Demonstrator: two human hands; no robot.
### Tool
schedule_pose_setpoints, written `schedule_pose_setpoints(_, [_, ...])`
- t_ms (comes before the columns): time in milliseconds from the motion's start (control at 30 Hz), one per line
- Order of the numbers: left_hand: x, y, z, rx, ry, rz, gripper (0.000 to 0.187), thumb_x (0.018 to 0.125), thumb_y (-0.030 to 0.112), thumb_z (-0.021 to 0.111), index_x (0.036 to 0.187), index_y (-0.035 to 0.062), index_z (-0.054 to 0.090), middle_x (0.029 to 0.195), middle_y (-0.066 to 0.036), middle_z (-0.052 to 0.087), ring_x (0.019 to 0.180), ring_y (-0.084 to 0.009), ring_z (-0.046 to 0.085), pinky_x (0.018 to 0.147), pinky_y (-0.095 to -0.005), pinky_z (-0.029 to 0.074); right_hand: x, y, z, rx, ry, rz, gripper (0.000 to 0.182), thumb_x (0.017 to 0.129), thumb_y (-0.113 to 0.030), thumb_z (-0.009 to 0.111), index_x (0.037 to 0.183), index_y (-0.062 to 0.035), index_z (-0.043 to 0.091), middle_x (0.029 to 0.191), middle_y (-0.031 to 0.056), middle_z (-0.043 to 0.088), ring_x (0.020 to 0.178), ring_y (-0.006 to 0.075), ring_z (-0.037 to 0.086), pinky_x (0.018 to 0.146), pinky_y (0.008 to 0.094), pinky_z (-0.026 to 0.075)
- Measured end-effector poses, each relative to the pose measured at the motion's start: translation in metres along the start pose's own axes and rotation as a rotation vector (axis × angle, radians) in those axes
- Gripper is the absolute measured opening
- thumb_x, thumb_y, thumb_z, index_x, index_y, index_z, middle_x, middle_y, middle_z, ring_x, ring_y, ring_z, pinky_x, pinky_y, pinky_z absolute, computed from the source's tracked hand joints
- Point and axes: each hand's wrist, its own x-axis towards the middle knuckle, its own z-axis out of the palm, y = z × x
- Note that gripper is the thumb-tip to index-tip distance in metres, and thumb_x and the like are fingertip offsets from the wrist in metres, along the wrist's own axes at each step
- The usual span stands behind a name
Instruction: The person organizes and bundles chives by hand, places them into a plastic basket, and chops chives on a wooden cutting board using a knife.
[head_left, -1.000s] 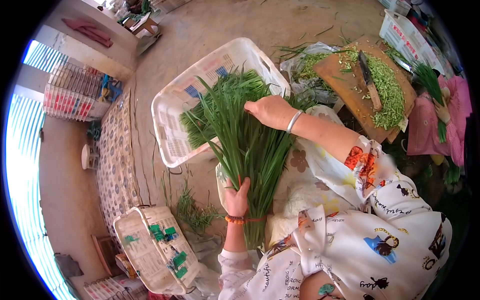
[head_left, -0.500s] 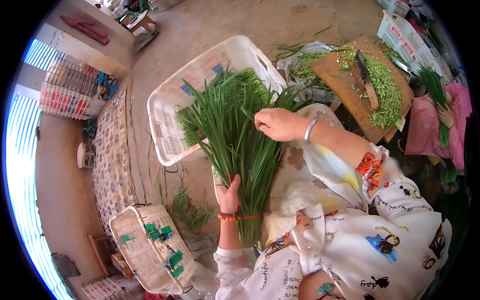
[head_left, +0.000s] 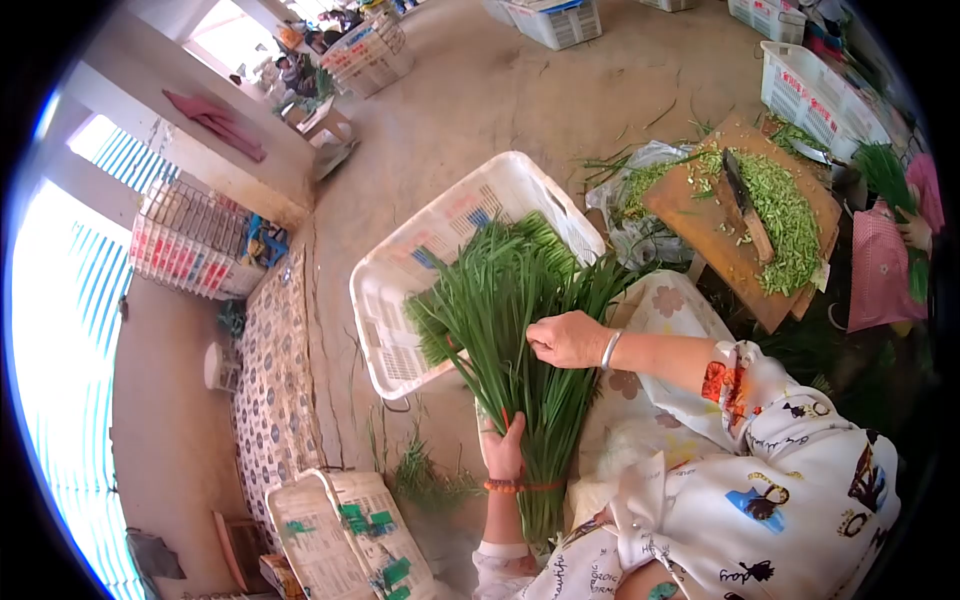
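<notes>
The bundle of green chives [head_left: 510, 340] stands across my lap, its stems low near my body and its leaf tips fanning up over the near edge of the white plastic crate [head_left: 400, 300]. My left hand [head_left: 503, 450] is wrapped shut around the stems near the bottom, thumb and fingers closed on them (a beaded bracelet sits on that wrist). My right hand [head_left: 568, 340] rests on the right side of the bundle about halfway up, fingers curled and pinching into the leaves; it wears a silver bangle [head_left: 610, 350].

The crate lies on the concrete floor [head_left: 470, 90], with more chives inside it under the fanned tips. Beyond my right arm a wooden cutting board [head_left: 700, 215] carries a heap of chopped greens [head_left: 785, 215] along its far-right edge and a cleaver [head_left: 745, 195] across its middle. At the right edge, another person's hand [head_left: 915, 232] holds a smaller green bunch. A second white crate [head_left: 350, 540] lies tipped on the floor to my left.
</notes>
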Motion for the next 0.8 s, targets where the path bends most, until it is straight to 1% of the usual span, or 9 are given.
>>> schedule_pose_setpoints(133, [0.002, 0.004, -0.01, -0.117, 0.033, -0.041, 0.031, 0.077, 0.01, 0.056, 0.105, -0.0003, 0.05, 0.088, -0.004, 0.054, 0.075, -0.0114, 0.05, 0.064, -0.0241, 0.04, 0.022, -0.01, -0.044, 1.074, 0.231, 0.627, 0.018, 0.077, -0.016, 0.049, 0.065, -0.0031, 0.053, 0.051, 0.0021, 0.05, 0.041, 0.0067, 0.045, 0.039, 0.0209, 0.036])
schedule_pose_setpoints(233, [0.008, 0.027, -0.026, -0.034, 0.195, -0.053, 0.029, 0.078, 0.01, 0.054, 0.104, -0.0012, 0.05, 0.087, -0.008, 0.055, 0.066, -0.0138, 0.054, 0.056, -0.0255, 0.044, 0.006, -0.018, -0.063, 0.728, -0.601, 0.688, 0.041, 0.081, -0.036, 0.046, 0.077, 0.0028, 0.058, 0.061, 0.0099, 0.059, 0.051, 0.0134, 0.056, 0.047, 0.0238, 0.044])
schedule_pose_setpoints(300, [0.019, 0.048, -0.03, -0.148, 0.155, 0.125, 0.029, 0.079, 0.01, 0.052, 0.105, -0.0024, 0.048, 0.087, -0.009, 0.056, 0.066, -0.0156, 0.056, 0.056, -0.0277, 0.047, -0.019, -0.028, -0.029, 0.718, -0.849, 0.668, 0.048, 0.08, -0.044, 0.048, 0.091, 0.0033, 0.052, 0.07, 0.0089, 0.061, 0.055, 0.0138, 0.058, 0.054, 0.0258, 0.048])
schedule_pose_setpoints(367, [0.038, 0.063, -0.033, -0.011, 0.135, 0.272, 0.031, 0.082, 0.012, 0.05, 0.109, -0.0032, 0.044, 0.084, -0.011, 0.057, 0.069, -0.0192, 0.058, 0.055, -0.0288, 0.049, -0.045, -0.031, 0.031, 0.333, -0.491, 0.072, 0.061, 0.076, -0.044, 0.056, 0.109, 0.0051, 0.043, 0.089, 0.0141, 0.059, 0.073, 0.0174, 0.059, 0.064, 0.0293, 0.05])
schedule_pose_setpoints(433, [0.024, 0.121, -0.003, 0.288, 0.101, -0.087, 0.042, 0.077, 0.017, 0.057, 0.111, -0.0017, 0.041, 0.088, -0.012, 0.055, 0.079, -0.0223, 0.056, 0.066, -0.0317, 0.046, -0.029, -0.072, 0.041, 0.763, -0.418, 0.366, 0.07, 0.072, -0.035, 0.064, 0.12, 0.0051, 0.033, 0.104, 0.0169, 0.053, 0.091, 0.0191, 0.054, 0.074, 0.0313, 0.048])
schedule_pose_setpoints(567, [0.018, 0.133, 0.021, 1.119, 0.147, 0.458, 0.062, 0.069, 0.023, 0.064, 0.118, -0.0008, 0.034, 0.106, -0.02, 0.049, 0.097, -0.0293, 0.05, 0.078, -0.0402, 0.042, 0.009, -0.076, 0.04, 1.3, -0.424, 0.693, 0.08, 0.066, -0.021, 0.07, 0.127, -0.0005, 0.024, 0.119, 0.0138, 0.043, 0.11, 0.0192, 0.042, 0.09, 0.0301, 0.038])
schedule_pose_setpoints(633, [0.01, 0.149, -0.003, 0.793, -0.272, 0.384, 0.062, 0.071, 0.021, 0.061, 0.121, -0.0014, 0.032, 0.117, -0.02, 0.043, 0.106, -0.0274, 0.045, 0.083, -0.0367, 0.04, -0.002, -0.052, 0.057, 1.353, -0.171, 0.256, 0.072, 0.067, -0.01, 0.067, 0.127, -0.0042, 0.027, 0.117, 0.0077, 0.046, 0.107, 0.0166, 0.045, 0.089, 0.0307, 0.038])
schedule_pose_setpoints(700, [0.003, 0.161, -0.039, 0.179, -0.302, 0.354, 0.058, 0.073, 0.02, 0.059, 0.12, -0.0035, 0.035, 0.116, -0.018, 0.046, 0.103, -0.0246, 0.048, 0.084, -0.0341, 0.04, -0.01, -0.056, 0.031, 1.349, -0.309, 0.414, 0.066, 0.071, -0.01, 0.063, 0.126, -0.0055, 0.029, 0.119, 0.0046, 0.045, 0.107, 0.0162, 0.045, 0.091, 0.0319, 0.038])
schedule_pose_setpoints(800, [0.009, 0.143, -0.101, 0.05, -0.224, 0.211, 0.046, 0.079, 0.02, 0.053, 0.117, -0.0033, 0.042, 0.11, -0.015, 0.052, 0.097, -0.0221, 0.052, 0.084, -0.0329, 0.04, -0.021, -0.057, 0.024, 1.567, -0.411, 0.596, 0.062, 0.073, -0.012, 0.061, 0.126, -0.0054, 0.03, 0.122, 0.0057, 0.042, 0.108, 0.0168, 0.044, 0.092, 0.0324, 0.037])
